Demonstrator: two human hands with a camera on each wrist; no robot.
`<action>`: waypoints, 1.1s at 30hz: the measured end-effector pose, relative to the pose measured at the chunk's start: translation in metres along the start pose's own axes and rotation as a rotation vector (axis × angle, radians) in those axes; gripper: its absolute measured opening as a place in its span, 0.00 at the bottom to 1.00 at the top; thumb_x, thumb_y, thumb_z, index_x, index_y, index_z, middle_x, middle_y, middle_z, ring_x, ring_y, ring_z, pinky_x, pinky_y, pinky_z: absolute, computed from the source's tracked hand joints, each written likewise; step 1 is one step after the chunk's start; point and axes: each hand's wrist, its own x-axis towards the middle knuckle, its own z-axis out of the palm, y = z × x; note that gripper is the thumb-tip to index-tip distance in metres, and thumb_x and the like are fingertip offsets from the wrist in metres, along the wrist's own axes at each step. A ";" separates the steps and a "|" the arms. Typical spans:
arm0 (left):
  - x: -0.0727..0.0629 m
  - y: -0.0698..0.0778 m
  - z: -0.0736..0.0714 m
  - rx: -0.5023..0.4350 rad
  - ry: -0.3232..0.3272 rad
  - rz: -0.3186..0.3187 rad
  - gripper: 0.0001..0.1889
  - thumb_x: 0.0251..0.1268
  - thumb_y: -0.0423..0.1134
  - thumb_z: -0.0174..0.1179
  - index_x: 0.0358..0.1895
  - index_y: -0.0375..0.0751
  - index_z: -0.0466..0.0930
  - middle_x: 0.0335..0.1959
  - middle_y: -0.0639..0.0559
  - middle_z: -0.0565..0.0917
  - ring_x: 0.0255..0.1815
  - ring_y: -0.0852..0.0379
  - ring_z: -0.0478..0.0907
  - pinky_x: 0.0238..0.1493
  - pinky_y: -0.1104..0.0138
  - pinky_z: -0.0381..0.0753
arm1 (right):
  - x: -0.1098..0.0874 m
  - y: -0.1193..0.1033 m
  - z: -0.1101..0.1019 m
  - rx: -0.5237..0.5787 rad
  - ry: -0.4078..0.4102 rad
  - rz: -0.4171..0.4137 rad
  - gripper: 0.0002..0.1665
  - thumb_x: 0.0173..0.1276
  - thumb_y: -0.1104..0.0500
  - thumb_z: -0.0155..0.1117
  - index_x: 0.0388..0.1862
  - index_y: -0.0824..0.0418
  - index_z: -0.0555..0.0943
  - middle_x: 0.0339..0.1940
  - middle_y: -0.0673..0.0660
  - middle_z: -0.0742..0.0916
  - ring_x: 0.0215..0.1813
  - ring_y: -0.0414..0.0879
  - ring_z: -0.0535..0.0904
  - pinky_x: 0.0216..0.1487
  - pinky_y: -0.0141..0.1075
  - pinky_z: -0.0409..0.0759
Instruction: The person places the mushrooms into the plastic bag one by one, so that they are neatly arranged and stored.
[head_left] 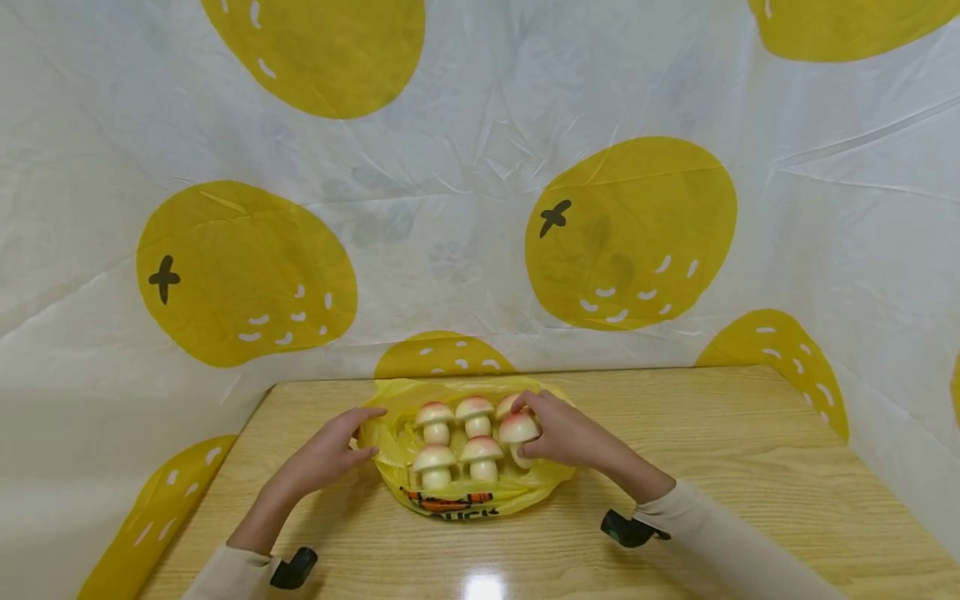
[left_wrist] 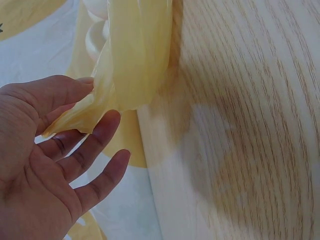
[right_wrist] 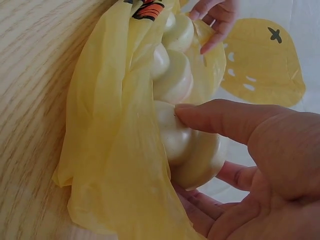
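Observation:
Several toy mushrooms with cream stems and red-tinged caps stand in two rows in a yellow plastic bag (head_left: 390, 467), whose mouth is spread around them on the table. My right hand (head_left: 562, 429) grips the front right mushroom (head_left: 519, 427), fingers at its cap and thumb low on the stem; this mushroom tilts and overlaps another behind it. In the right wrist view the thumb (right_wrist: 225, 117) presses the pale stem. At the bag's left side, my left hand (head_left: 330, 446) holds the bag's loose edge (left_wrist: 82, 115) between thumb and curved fingers.
The bag sits on a light wood-grain table (head_left: 712, 442), near its far edge. A white cloth (head_left: 450, 275) printed with yellow fruit hangs behind and along the sides. A black wrist camera (head_left: 294, 568) is strapped at the left sleeve, another (head_left: 626, 529) at the right.

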 end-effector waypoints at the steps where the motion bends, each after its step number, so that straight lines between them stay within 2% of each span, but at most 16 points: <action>1: 0.000 0.000 0.000 0.002 0.001 0.002 0.30 0.68 0.35 0.67 0.72 0.34 0.70 0.63 0.39 0.78 0.47 0.54 0.76 0.47 0.56 0.80 | 0.000 0.000 0.000 -0.005 -0.001 0.002 0.28 0.59 0.59 0.79 0.56 0.58 0.78 0.48 0.56 0.80 0.43 0.47 0.73 0.37 0.40 0.77; 8: 0.002 -0.003 0.002 0.004 0.007 0.006 0.30 0.68 0.35 0.67 0.72 0.34 0.70 0.61 0.40 0.79 0.47 0.54 0.76 0.47 0.55 0.80 | -0.005 -0.001 0.003 -0.007 -0.018 0.028 0.29 0.58 0.59 0.79 0.57 0.57 0.78 0.44 0.56 0.78 0.37 0.46 0.73 0.33 0.40 0.75; 17: 0.002 -0.003 0.003 -0.004 0.004 0.005 0.30 0.69 0.35 0.66 0.72 0.34 0.69 0.65 0.37 0.77 0.50 0.51 0.77 0.49 0.53 0.80 | -0.006 -0.001 0.007 -0.045 -0.045 0.041 0.29 0.58 0.58 0.79 0.57 0.58 0.78 0.48 0.56 0.81 0.39 0.46 0.74 0.35 0.40 0.75; 23: 0.002 -0.004 0.003 0.009 0.014 0.018 0.30 0.68 0.35 0.67 0.71 0.34 0.70 0.62 0.39 0.79 0.47 0.54 0.77 0.47 0.55 0.80 | -0.006 -0.003 0.005 -0.050 -0.054 0.051 0.27 0.60 0.58 0.78 0.55 0.60 0.78 0.48 0.54 0.82 0.44 0.46 0.75 0.41 0.43 0.76; 27: 0.002 -0.005 0.002 0.013 0.015 0.020 0.30 0.68 0.35 0.67 0.71 0.34 0.71 0.62 0.39 0.79 0.46 0.55 0.77 0.45 0.57 0.80 | -0.006 -0.004 0.005 -0.053 -0.059 0.067 0.26 0.61 0.57 0.77 0.56 0.60 0.78 0.48 0.54 0.83 0.43 0.46 0.75 0.42 0.44 0.76; 33: 0.002 -0.005 0.003 0.009 0.016 0.020 0.30 0.68 0.35 0.67 0.71 0.34 0.71 0.61 0.40 0.79 0.45 0.55 0.76 0.45 0.57 0.80 | -0.005 -0.006 0.005 -0.135 -0.059 0.066 0.27 0.60 0.54 0.78 0.54 0.62 0.79 0.47 0.55 0.85 0.43 0.47 0.78 0.42 0.45 0.78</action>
